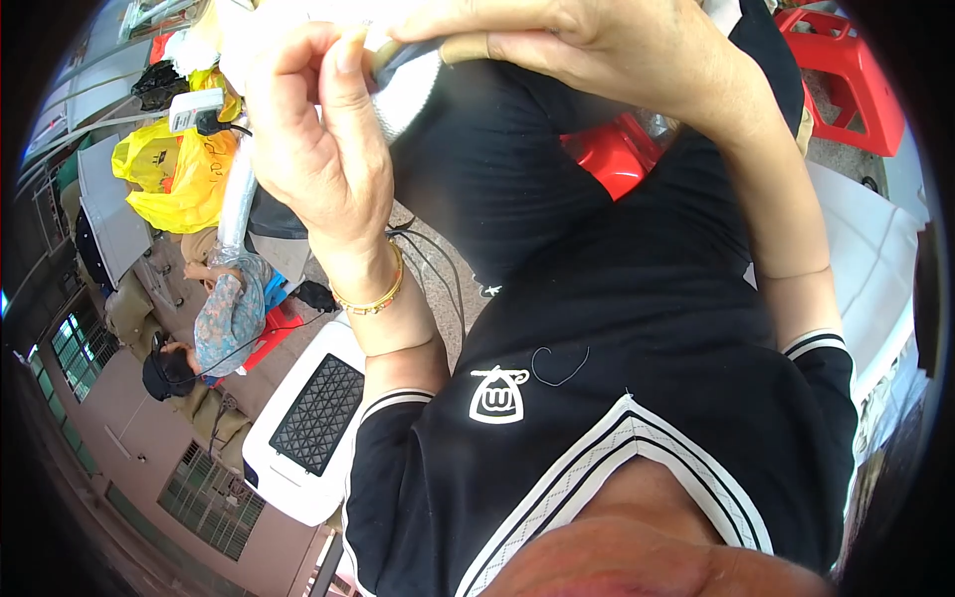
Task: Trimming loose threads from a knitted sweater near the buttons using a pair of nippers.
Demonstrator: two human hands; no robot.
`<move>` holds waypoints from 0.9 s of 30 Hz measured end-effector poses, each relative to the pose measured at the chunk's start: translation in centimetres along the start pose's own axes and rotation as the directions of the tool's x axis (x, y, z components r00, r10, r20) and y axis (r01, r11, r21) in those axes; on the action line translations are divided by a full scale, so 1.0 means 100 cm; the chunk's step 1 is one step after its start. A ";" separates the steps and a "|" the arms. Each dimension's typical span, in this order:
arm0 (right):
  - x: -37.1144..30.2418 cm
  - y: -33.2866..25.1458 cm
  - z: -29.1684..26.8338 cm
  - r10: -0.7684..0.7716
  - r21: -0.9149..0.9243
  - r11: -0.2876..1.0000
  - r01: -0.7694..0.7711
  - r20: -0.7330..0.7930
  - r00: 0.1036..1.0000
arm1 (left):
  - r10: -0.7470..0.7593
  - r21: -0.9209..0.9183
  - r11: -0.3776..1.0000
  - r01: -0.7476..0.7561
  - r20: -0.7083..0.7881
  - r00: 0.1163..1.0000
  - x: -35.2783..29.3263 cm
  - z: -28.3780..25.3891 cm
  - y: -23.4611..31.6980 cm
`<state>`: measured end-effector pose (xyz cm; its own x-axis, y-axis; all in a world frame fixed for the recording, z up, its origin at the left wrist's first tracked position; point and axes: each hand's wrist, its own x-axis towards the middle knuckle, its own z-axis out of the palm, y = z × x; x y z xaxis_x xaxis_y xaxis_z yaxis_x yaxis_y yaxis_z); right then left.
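Note:
Close together at the top of the view are my two hands. A piece of white knit fabric point(410, 98) with a dark grey edge lies between them. My right hand point(607, 45) has its fingers closed on this fabric, and a tan covering shows on one fingertip. Thumb and index finger of my left hand point(323, 134) are pinched together right beside the fabric; what they hold is too small and too glared to tell. Bright light washes out the area beyond the fingertips. A gold bracelet point(373, 298) circles my left wrist.
Under my legs a red stool point(612, 159) shows; another red stool point(846, 80) stands far right. Yellow plastic bags point(184, 174), a white plug point(196, 109) and dark cables point(433, 254) are at left. A white box with a black grille point(318, 413) stands near my left elbow. Another person point(229, 318) sits beyond.

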<state>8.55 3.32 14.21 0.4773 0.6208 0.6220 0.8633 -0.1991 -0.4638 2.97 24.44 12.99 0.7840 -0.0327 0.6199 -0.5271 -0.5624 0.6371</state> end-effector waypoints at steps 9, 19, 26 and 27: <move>-0.038 0.009 -0.009 0.337 0.389 0.879 -0.277 -0.095 0.937 | 0.111 0.366 0.898 -0.243 0.346 0.932 -0.037 -0.041 0.011; -0.068 0.004 -0.013 0.419 0.359 0.859 -0.364 -0.085 0.904 | -0.119 0.158 0.984 0.083 0.230 0.966 -0.070 -0.106 -0.022; -0.077 0.001 -0.003 0.441 0.365 0.842 -0.398 -0.040 0.897 | -0.254 0.259 0.947 0.191 0.235 0.938 -0.063 -0.086 -0.017; -0.078 0.000 -0.003 0.422 0.321 0.865 -0.385 -0.052 0.905 | -0.270 0.269 0.940 0.209 0.212 0.939 -0.063 -0.082 -0.014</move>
<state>4.89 -1.76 9.52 0.8049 0.4380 0.4003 0.5108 -0.1682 -0.8431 -3.90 32.24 11.96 0.9481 -0.0543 0.3133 -0.2434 -0.7577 0.6055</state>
